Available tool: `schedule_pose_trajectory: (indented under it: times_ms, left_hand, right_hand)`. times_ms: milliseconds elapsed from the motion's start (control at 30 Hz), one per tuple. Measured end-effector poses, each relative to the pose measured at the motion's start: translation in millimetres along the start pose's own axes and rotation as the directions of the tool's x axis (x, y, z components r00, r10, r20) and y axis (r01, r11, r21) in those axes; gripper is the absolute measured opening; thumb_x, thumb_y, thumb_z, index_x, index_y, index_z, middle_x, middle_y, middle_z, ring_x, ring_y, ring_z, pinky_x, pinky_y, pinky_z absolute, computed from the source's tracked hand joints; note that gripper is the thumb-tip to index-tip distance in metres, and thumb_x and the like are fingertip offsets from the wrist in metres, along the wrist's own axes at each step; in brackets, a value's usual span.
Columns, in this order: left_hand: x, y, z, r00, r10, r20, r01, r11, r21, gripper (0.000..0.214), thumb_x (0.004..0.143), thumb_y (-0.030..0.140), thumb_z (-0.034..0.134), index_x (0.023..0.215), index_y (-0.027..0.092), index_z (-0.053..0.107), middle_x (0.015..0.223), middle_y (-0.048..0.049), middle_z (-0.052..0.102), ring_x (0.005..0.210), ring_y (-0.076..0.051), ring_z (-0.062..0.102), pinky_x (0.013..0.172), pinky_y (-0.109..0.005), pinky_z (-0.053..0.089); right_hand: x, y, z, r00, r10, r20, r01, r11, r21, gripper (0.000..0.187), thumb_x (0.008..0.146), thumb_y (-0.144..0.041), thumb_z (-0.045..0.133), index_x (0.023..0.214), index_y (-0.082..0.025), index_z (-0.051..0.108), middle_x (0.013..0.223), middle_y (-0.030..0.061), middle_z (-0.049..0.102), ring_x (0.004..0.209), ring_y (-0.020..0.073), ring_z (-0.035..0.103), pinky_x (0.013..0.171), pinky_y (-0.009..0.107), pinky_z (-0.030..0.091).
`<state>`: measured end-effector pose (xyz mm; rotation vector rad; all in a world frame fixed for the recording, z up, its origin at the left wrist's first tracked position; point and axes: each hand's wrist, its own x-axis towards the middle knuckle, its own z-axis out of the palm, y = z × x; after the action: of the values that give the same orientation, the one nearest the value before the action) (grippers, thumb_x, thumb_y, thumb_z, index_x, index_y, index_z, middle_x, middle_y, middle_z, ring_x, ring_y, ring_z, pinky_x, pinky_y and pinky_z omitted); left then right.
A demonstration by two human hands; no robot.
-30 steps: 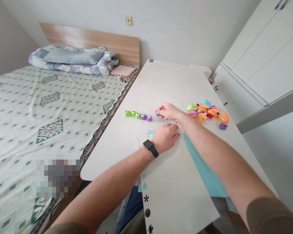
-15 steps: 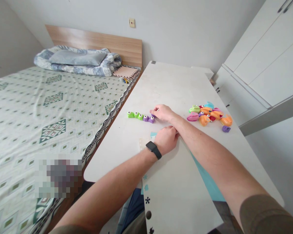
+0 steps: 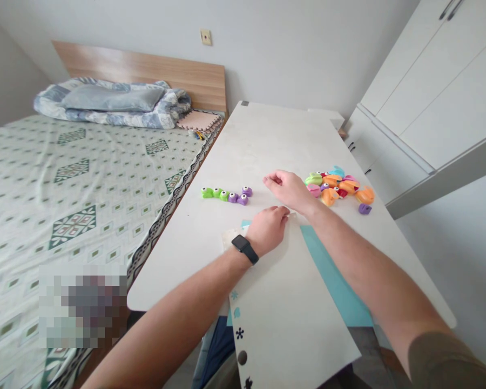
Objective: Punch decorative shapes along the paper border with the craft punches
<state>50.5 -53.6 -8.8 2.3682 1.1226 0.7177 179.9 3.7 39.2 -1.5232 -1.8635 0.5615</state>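
Right hand (image 3: pixel 289 189): fingers (image 3: pixel 272 180) loosely curled, empty-looking
Left hand (image 3: pixel 267 229): can't tell; maybe steadying cutout-edged sheet (image 3: pixel 291 302)
Googly-eyed toys (image 3: pixel 224 196): colour-grouped, I guess

Is a white table (image 3: pixel 283 129); carries green toys (image 3: pixel 217 193) and purple toys (image 3: pixel 242 200) at left, a mixed pile (image 3: pixel 349 187) and purple block (image 3: pixel 364 209) at right, a teal sheet (image 3: pixel 332 276) beneath a white sheet (image 3: pixel 291 302) nearer.

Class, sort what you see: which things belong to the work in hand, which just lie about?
Apparently in use:
green and purple eyed pieces
mixed pile of colourful pieces
white sheet beneath the left hand

Just lying about:
pillow
bunched quilt
pink mat
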Motion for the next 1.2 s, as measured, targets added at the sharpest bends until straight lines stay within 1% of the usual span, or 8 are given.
schedule_pose_trajectory:
  times_ms: [167, 333, 733, 867, 967, 1033, 1100, 1200]
  left_hand:
    - [2.3, -2.1, 1.1, 0.998, 0.001, -0.055, -0.005, 0.998, -0.061, 0.020, 0.098, 0.017, 0.051, 0.111, 0.018, 0.066, 0.106, -0.0101, 0.075, 0.096, -0.024, 0.072, 0.085, -0.035, 0.056]
    - [2.4, -1.8, 3.8, 0.996, -0.008, -0.088, -0.004, 0.990, -0.141, 0.022, 0.098, 0.021, 0.053, 0.117, 0.019, 0.063, 0.108, -0.0084, 0.076, 0.102, -0.023, 0.073, 0.090, -0.036, 0.056]
    - [5.3, -7.7, -5.2, 1.000, 0.023, 0.020, -0.022, 0.999, -0.029, 0.022, 0.099, 0.033, 0.053, 0.099, 0.020, 0.070, 0.093, -0.0063, 0.075, 0.084, -0.021, 0.070, 0.073, -0.032, 0.053]
    - [5.7, -8.3, -5.7, 0.999, 0.017, 0.043, -0.016, 1.000, -0.022, 0.023, 0.100, 0.032, 0.051, 0.098, 0.020, 0.071, 0.093, -0.0059, 0.075, 0.084, -0.021, 0.069, 0.074, -0.032, 0.050]
    - [6.4, -7.0, -6.1, 0.998, 0.008, 0.065, -0.006, 1.000, -0.025, 0.024, 0.100, 0.032, 0.050, 0.097, 0.020, 0.071, 0.093, -0.0057, 0.075, 0.084, -0.021, 0.068, 0.075, -0.032, 0.049]
    - [7.0, -6.1, -6.3, 0.997, 0.003, 0.071, -0.001, 1.000, -0.023, 0.024, 0.100, 0.032, 0.050, 0.096, 0.020, 0.071, 0.093, -0.0053, 0.074, 0.084, -0.020, 0.067, 0.075, -0.032, 0.048]
    - [7.3, -5.4, -6.6, 0.997, 0.002, 0.072, 0.000, 1.000, -0.025, 0.024, 0.100, 0.032, 0.051, 0.096, 0.020, 0.071, 0.093, -0.0051, 0.074, 0.084, -0.020, 0.067, 0.075, -0.032, 0.048]
    - [7.0, -4.7, -6.9, 0.997, 0.006, 0.074, -0.003, 0.999, -0.032, 0.023, 0.100, 0.031, 0.051, 0.097, 0.019, 0.071, 0.093, -0.0051, 0.074, 0.084, -0.020, 0.067, 0.075, -0.032, 0.048]
  right_hand:
    - [-54.3, 20.8, -36.2, 0.999, 0.013, 0.030, -0.015, 0.998, 0.064, 0.031, 0.094, -0.050, 0.060, 0.101, -0.022, 0.071, 0.092, 0.0042, 0.075, 0.081, 0.0186, 0.066, 0.075, 0.030, 0.050]
    - [-89.3, 43.6, -47.9, 0.991, 0.079, 0.106, -0.089, 0.992, 0.091, 0.023, 0.090, -0.043, 0.065, 0.100, -0.023, 0.073, 0.089, 0.0032, 0.075, 0.077, 0.0187, 0.066, 0.072, 0.031, 0.050]
    - [-108.8, 78.5, -71.4, 0.980, 0.179, 0.086, -0.187, 0.978, 0.095, 0.021, 0.088, -0.041, 0.064, 0.084, -0.021, 0.070, 0.077, -0.0001, 0.071, 0.070, 0.0167, 0.062, 0.065, 0.029, 0.046]
    - [-106.7, 101.3, -87.7, 0.974, 0.212, -0.079, -0.209, 0.977, 0.041, 0.025, 0.089, -0.045, 0.063, 0.090, -0.021, 0.070, 0.084, 0.0028, 0.074, 0.074, 0.0186, 0.065, 0.070, 0.031, 0.049]
    - [-106.8, 130.3, -113.7, 0.884, 0.280, -0.373, -0.357, 0.921, -0.157, 0.027, 0.088, -0.046, 0.065, 0.096, -0.021, 0.070, 0.096, 0.0077, 0.074, 0.086, 0.0233, 0.068, 0.081, 0.036, 0.052]
    - [-109.6, 152.2, -131.7, 0.800, 0.318, -0.508, -0.524, 0.784, -0.334, 0.032, 0.086, -0.042, 0.067, 0.107, -0.018, 0.068, 0.107, 0.0147, 0.071, 0.099, 0.0298, 0.068, 0.090, 0.042, 0.050]
    - [-113.1, 171.1, -144.4, 0.731, 0.381, -0.567, -0.652, 0.637, -0.412, 0.046, 0.083, -0.041, 0.070, 0.119, -0.014, 0.064, 0.119, 0.0226, 0.066, 0.111, 0.0358, 0.064, 0.094, 0.046, 0.049]
    - [-115.4, 187.5, -150.1, 0.699, 0.473, -0.536, -0.709, 0.553, -0.437, 0.050, 0.084, -0.044, 0.068, 0.123, -0.014, 0.061, 0.122, 0.0242, 0.065, 0.113, 0.0373, 0.064, 0.093, 0.046, 0.050]
